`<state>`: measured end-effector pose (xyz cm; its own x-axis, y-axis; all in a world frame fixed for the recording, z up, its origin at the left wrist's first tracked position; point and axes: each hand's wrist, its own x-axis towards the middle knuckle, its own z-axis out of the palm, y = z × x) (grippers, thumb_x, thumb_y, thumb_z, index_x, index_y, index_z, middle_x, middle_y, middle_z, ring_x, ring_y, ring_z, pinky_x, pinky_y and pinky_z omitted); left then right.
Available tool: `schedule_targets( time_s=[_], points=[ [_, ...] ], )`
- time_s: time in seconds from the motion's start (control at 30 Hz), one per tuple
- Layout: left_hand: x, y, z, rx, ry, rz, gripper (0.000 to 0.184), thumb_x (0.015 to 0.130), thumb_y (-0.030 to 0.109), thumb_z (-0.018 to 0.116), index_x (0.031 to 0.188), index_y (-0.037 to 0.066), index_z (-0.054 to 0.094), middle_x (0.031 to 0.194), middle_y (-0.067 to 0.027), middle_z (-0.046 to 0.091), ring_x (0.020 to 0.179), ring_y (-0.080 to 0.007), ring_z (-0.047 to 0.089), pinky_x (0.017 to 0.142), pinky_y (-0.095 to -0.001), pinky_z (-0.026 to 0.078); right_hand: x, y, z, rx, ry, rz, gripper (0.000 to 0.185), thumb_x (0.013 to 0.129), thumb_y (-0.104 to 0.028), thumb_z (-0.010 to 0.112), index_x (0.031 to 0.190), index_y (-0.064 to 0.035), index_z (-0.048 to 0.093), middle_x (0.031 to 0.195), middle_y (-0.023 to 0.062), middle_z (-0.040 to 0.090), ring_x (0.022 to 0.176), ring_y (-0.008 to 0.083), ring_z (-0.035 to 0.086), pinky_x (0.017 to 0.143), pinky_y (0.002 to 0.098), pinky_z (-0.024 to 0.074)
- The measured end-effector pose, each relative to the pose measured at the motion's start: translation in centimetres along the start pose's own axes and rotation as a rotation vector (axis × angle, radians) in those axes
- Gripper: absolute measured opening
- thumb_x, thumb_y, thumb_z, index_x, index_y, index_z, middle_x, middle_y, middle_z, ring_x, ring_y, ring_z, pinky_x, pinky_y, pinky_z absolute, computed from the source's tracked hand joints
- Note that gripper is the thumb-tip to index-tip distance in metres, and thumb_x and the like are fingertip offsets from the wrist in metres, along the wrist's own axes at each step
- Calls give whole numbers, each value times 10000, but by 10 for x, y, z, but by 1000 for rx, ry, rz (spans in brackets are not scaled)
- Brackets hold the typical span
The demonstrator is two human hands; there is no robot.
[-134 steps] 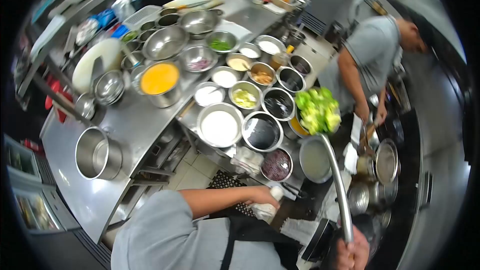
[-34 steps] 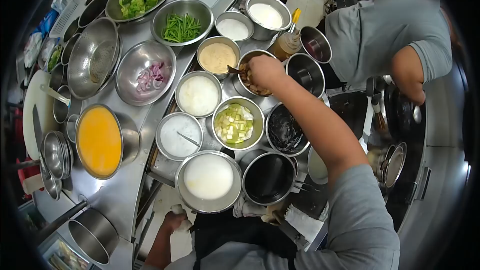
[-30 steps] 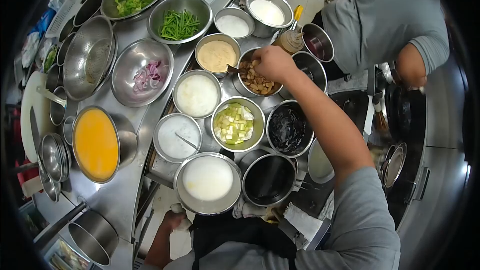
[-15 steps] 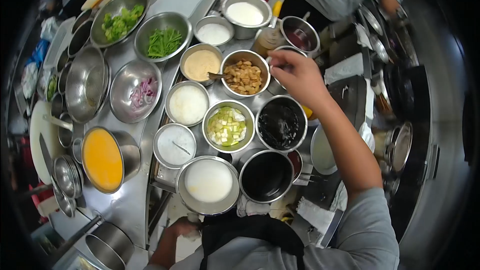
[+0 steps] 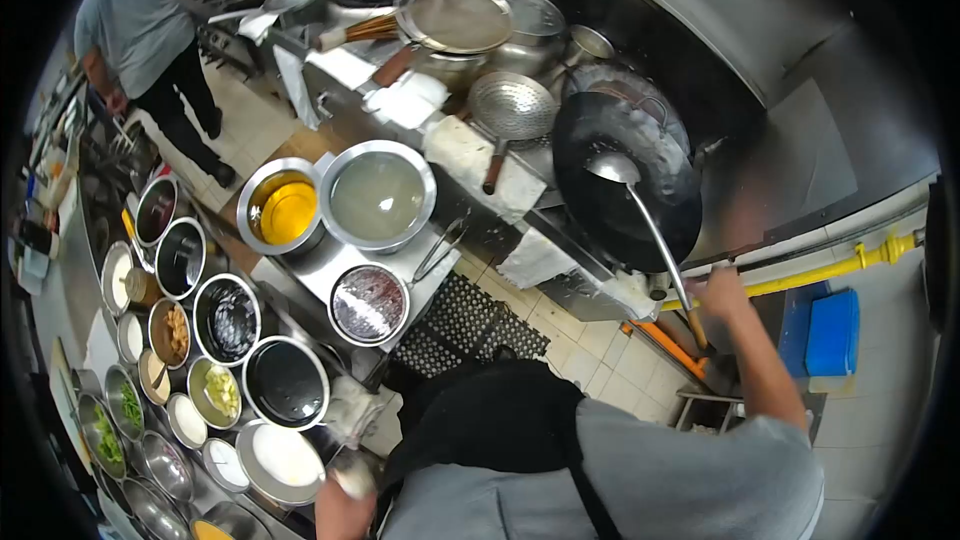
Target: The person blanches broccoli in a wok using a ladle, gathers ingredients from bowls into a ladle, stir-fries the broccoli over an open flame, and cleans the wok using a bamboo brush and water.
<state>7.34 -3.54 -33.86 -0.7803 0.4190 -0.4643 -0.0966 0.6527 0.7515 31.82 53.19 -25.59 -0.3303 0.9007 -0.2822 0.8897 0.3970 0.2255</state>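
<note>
At the right, my right hand (image 5: 722, 294) is beside the handle of a long ladle (image 5: 654, 230). Motion blurs its fingers, and whether they touch the handle I cannot tell. The ladle's bowl rests inside a dark wok (image 5: 625, 205) on the range, its handle slanting out over the edge. Low in the view, my left hand (image 5: 343, 512) is beside a metal bowl of white powder or liquid (image 5: 287, 455). A pale blur lies at its fingers, which are too smeared to read.
A strainer (image 5: 455, 15) and a perforated skimmer (image 5: 512, 108) lie by the range. Pots of yellow liquid (image 5: 287, 212), cloudy liquid (image 5: 377, 197) and dark red liquid (image 5: 369, 305) stand mid-view. Several ingredient bowls fill the left counter. Another person (image 5: 150, 40) stands at upper left.
My view has swung right from the ingredient counter to the range. My right hand has left the bowls and is now beside the ladle handle. My left hand remains low in view.
</note>
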Motion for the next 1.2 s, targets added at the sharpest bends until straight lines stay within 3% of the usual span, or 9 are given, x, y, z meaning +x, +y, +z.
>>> schedule_targets(
  time_s=[0.1, 0.2, 0.3, 0.47, 0.53, 0.63, 0.97, 1.1, 1.2],
  points=[
    [64, 79, 86, -410, -27, -69, 323, 719, 197, 732, 951, 13, 603, 813, -124, 649, 734, -232, 643, 662, -345, 516, -20, 27, 48, 166, -142, 143, 992, 708, -589, 676, 1298, 153, 384, 1171, 338, 551, 1123, 403, 553, 957, 402, 449],
    [127, 131, 208, -932, -316, -371, 246, 758, 195, 605, 945, 36, 587, 815, -117, 619, 711, -265, 635, 667, -375, 542, -11, 34, 98, 273, 58, -13, 482, 785, -287, 673, 1101, 47, 528, 981, 270, 633, 876, 405, 633, 754, 471, 516],
    [149, 188, 296, -1145, -636, -475, 254, 810, 254, 500, 932, 42, 569, 852, -113, 629, 787, -280, 635, 717, -449, 536, -3, 50, 94, 327, 67, -44, 333, 807, -221, 629, 1008, 33, 553, 820, 251, 645, 798, 414, 633, 724, 499, 506],
    [186, 274, 388, -877, -797, -467, 266, 825, 251, 536, 947, 17, 568, 877, -122, 636, 774, -308, 643, 687, -479, 523, 14, 84, 122, 574, 228, -238, 236, 822, -204, 637, 930, -4, 575, 757, 226, 644, 653, 364, 637, 619, 467, 509],
    [222, 256, 454, -799, -707, -419, 267, 784, 162, 593, 965, -33, 565, 883, -141, 632, 755, -297, 645, 651, -452, 519, 31, 68, 116, 1186, -86, -1, 197, 864, -201, 626, 908, -19, 565, 661, 115, 603, 502, 223, 587, 456, 363, 478],
    [253, 310, 484, -819, -610, -395, 316, 753, 119, 615, 978, -100, 570, 889, -170, 628, 738, -279, 645, 631, -423, 515, 87, 26, 29, 1580, -228, -44, 140, 903, -166, 591, 943, -34, 569, 572, 22, 504, 389, 112, 468, 321, 258, 354],
    [343, 396, 525, -492, -499, -160, 426, 709, 244, 643, 895, -139, 632, 895, -250, 665, 843, -331, 669, 707, -406, 503, 425, -203, -131, 948, 124, -249, 134, 842, -103, 588, 780, -9, 517, 565, 63, 511, 385, 177, 486, 327, 332, 382],
    [349, 393, 524, -508, -539, -197, 431, 717, 257, 637, 876, -144, 628, 871, -247, 662, 814, -334, 664, 690, -418, 493, 461, -246, -125, 1201, -189, -228, 114, 857, -95, 564, 826, 8, 525, 574, 44, 498, 394, 140, 474, 330, 291, 373],
    [349, 395, 524, -479, -544, -197, 446, 724, 283, 633, 832, -149, 616, 844, -255, 656, 803, -337, 659, 696, -421, 486, 464, -229, -133, 2103, -1049, -47, 113, 888, -74, 535, 937, 18, 490, 578, -36, 425, 398, 27, 403, 338, 181, 342]
  ],
)
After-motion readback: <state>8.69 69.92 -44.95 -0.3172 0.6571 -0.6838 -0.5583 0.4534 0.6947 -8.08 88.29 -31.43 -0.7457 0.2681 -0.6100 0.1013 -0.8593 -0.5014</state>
